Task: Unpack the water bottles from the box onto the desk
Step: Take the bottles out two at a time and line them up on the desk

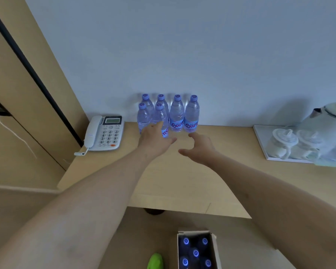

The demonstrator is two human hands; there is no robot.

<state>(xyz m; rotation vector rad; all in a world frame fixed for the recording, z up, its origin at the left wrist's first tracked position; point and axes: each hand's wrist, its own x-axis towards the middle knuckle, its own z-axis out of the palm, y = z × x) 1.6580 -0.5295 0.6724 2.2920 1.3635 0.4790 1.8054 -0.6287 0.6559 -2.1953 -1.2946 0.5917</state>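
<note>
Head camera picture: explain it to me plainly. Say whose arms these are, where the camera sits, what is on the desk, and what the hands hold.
No machine here: the camera is worn on a person's head and looks down past both bare arms. The left hand reaches the front bottle of the six water bottles standing by the wall on the desk; its fingers are hidden, so a grip cannot be confirmed. The right hand hovers open in front of the bottles and holds nothing. A telephone lies left of the bottles; a tray with white cups and a kettle sits on the right. Below the desk, the open box shows more bottle caps.
</note>
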